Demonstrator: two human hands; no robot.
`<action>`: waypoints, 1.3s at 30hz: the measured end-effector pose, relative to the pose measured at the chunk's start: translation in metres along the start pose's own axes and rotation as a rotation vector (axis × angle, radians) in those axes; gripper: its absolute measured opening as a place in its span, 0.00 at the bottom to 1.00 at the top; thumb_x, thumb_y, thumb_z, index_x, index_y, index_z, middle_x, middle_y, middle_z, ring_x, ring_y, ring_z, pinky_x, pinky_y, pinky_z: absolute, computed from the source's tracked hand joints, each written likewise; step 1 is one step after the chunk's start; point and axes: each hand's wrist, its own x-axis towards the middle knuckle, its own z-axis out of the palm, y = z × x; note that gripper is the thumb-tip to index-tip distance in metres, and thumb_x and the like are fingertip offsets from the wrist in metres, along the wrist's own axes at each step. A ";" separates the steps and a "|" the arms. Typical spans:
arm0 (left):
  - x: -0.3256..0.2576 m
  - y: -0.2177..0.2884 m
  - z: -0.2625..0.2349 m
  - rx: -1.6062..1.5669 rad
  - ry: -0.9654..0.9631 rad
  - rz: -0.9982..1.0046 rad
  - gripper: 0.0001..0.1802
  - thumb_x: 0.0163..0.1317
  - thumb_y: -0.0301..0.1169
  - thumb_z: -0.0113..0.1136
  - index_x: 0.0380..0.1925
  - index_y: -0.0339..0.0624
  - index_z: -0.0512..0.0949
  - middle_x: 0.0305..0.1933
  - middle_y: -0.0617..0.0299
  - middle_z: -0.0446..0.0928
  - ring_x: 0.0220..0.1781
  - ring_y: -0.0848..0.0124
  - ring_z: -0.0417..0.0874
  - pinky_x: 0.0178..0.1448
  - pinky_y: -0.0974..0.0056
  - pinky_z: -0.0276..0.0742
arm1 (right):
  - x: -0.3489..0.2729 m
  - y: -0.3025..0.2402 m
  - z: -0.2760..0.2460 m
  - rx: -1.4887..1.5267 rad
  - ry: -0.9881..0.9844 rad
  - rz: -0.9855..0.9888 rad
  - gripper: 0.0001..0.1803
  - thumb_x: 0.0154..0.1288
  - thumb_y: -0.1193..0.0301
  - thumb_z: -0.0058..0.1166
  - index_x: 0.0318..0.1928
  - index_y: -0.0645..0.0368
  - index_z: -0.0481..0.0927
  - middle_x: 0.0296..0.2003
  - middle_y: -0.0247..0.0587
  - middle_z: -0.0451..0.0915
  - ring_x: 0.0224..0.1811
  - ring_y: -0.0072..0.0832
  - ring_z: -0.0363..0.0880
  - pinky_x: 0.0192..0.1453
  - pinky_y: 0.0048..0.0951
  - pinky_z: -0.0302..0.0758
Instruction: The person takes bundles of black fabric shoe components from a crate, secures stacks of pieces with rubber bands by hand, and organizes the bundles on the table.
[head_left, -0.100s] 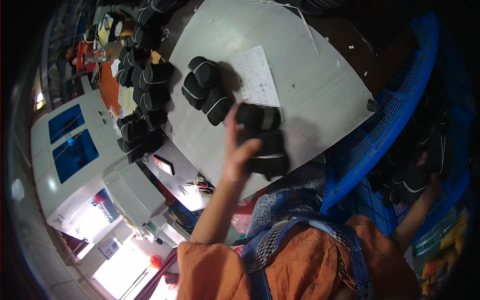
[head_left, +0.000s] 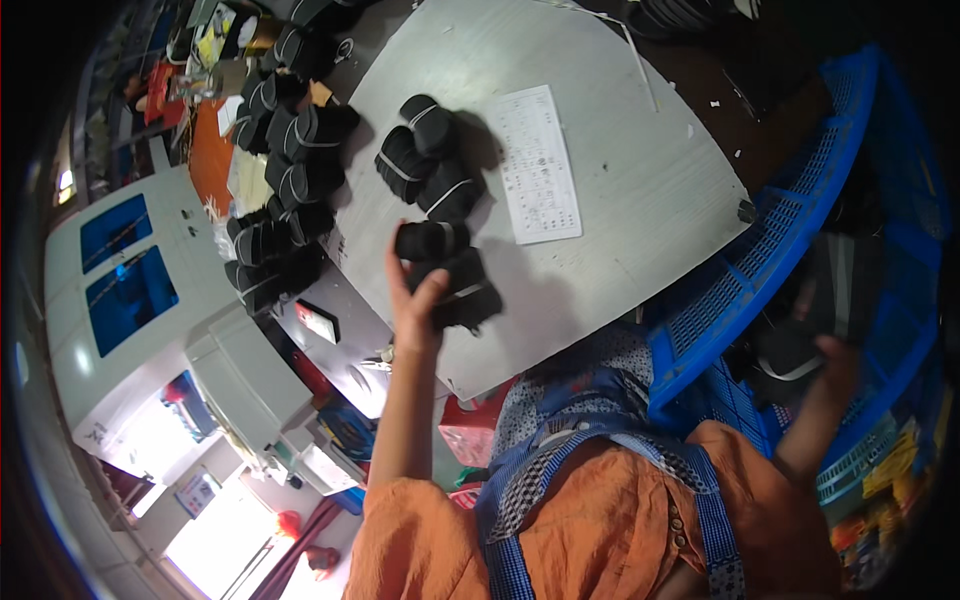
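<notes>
My left hand [head_left: 418, 300] is closed round black bundles, held above the near left part of the grey table. An upper black bundle [head_left: 430, 240] and a lower black bundle [head_left: 468, 290] with a pale band show in that grip. Just beyond, a small pile of black bundles [head_left: 405, 160] with pale bands stands on the table [head_left: 640, 200]. At the right, my right hand [head_left: 832, 370] is inside a blue plastic basket [head_left: 735, 280]. Its fingers are closed on a dark bundle with a pale band [head_left: 845, 285]; the far fingers are mostly hidden.
A printed white sheet [head_left: 540, 165] lies on the table. More banded black bundles [head_left: 305, 180] are stacked along its left side, near a phone [head_left: 317, 320]. A white machine [head_left: 150, 290] stands at the far left. A red container [head_left: 472, 430] is below the near edge.
My left hand has moved left with its black bundles. In the basket, a banded dark bundle now shows upright at my right hand, which has shifted slightly left.
</notes>
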 end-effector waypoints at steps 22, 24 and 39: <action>0.039 -0.049 -0.173 0.087 0.277 0.068 0.39 0.53 0.20 0.63 0.66 0.42 0.60 0.65 0.50 0.64 0.61 0.65 0.69 0.63 0.63 0.69 | 0.064 0.109 0.488 -1.013 -0.384 -0.539 0.42 0.52 0.66 0.67 0.66 0.53 0.59 0.54 0.42 0.64 0.38 0.28 0.79 0.43 0.31 0.79; 0.046 -0.063 -0.171 0.052 0.247 0.198 0.39 0.54 0.19 0.62 0.66 0.40 0.58 0.65 0.51 0.63 0.63 0.66 0.67 0.62 0.63 0.69 | 0.063 0.107 0.489 -0.878 -0.330 -0.510 0.41 0.52 0.65 0.67 0.65 0.53 0.60 0.54 0.42 0.64 0.38 0.29 0.79 0.44 0.32 0.79; 0.019 0.002 -0.028 0.639 0.064 0.705 0.24 0.64 0.21 0.52 0.60 0.31 0.63 0.60 0.47 0.69 0.60 0.60 0.72 0.59 0.60 0.70 | -0.016 0.027 0.191 -0.513 0.244 -0.530 0.16 0.60 0.77 0.55 0.51 0.57 0.75 0.42 0.39 0.76 0.36 0.24 0.78 0.40 0.24 0.75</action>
